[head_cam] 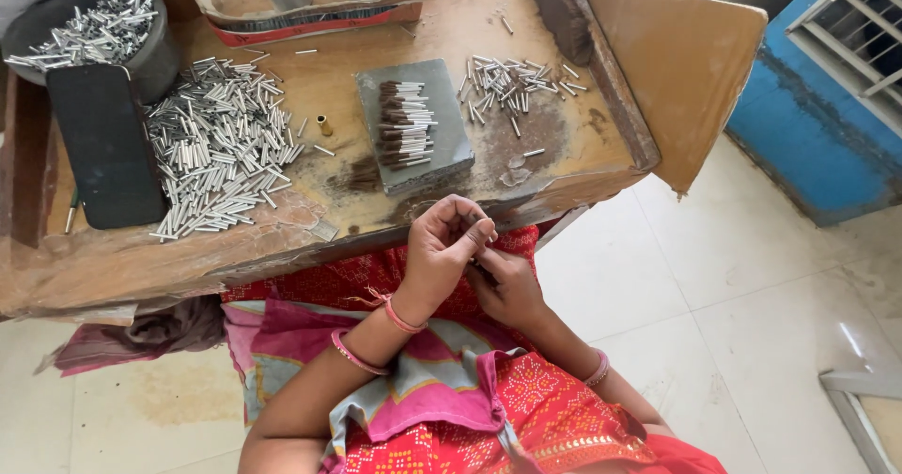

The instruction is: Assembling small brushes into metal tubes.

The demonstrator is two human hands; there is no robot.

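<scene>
The brown wooden worktop [451, 37] is worn, matt and rough, with scuffed, stained patches. At its middle lies a grey, dull, smooth-faced square slab [449, 122]; left of the slab spreads a heap of short, shiny silver metal tubes [221, 145], and further left lies a flat black rectangular device [105, 145] with a smooth, faintly glossy face. Below the slab, the red patterned cloth [545, 418] over the person's lap looks soft, with glinting gold print, and the pale floor tiles [742, 295] beside it gleam.

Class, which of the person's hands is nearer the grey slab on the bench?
Left. The left hand is just below the grey slab, at the bench edge; the right hand sits lower, over the lap.
</scene>
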